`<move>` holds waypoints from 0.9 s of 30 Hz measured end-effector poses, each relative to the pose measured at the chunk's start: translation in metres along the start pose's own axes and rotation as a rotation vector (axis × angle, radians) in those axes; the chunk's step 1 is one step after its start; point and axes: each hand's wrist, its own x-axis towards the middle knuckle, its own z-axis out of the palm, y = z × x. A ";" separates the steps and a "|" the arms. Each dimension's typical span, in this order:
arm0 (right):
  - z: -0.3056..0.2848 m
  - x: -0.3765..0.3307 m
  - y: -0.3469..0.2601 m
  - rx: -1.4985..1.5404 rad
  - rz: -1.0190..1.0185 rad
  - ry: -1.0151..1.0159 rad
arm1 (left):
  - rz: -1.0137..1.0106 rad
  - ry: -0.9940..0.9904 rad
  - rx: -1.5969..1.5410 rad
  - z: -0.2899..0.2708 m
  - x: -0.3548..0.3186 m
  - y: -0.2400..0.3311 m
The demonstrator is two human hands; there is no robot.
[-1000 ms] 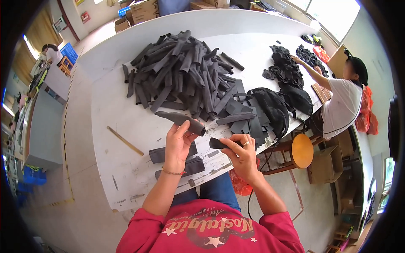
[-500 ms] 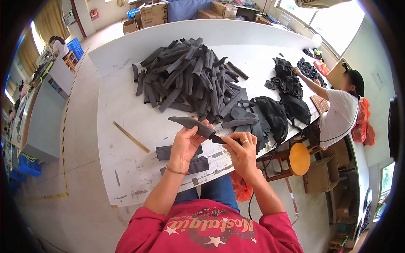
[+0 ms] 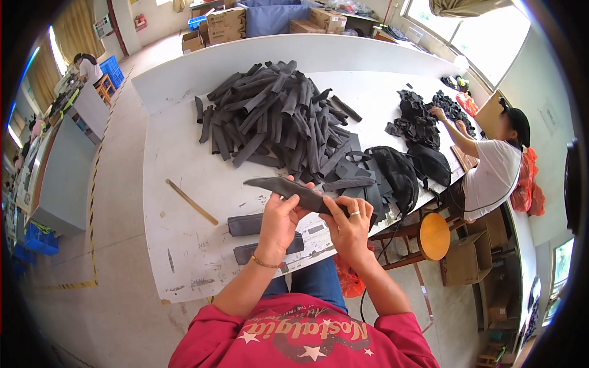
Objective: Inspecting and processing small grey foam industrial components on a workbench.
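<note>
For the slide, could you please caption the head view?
Both hands, left hand and right hand, hold a dark strip.

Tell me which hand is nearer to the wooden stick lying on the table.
Left. The left hand grips the dark strip just right of the wooden stick, with bare table between them. The right hand holds the strip's other end, farther right.

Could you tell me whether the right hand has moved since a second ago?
Yes. The right hand has closed in leftward onto the dark strip beside the left hand, judged against the two flat pieces.

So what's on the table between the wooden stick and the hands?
In the head view, a dark flat fabric piece lies between the wooden stick and the hands.
</note>
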 end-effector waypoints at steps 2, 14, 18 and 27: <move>0.004 -0.004 -0.004 0.018 0.040 0.000 | 0.048 -0.007 0.033 0.007 -0.007 0.001; 0.043 -0.029 -0.015 0.393 0.140 -0.118 | 0.182 -0.076 0.093 -0.017 0.009 -0.010; 0.052 -0.013 -0.019 0.496 0.048 -0.137 | 0.146 -0.028 0.054 -0.012 0.001 -0.016; 0.028 -0.009 -0.016 0.408 0.004 -0.218 | 0.169 -0.004 -0.012 -0.021 0.007 -0.009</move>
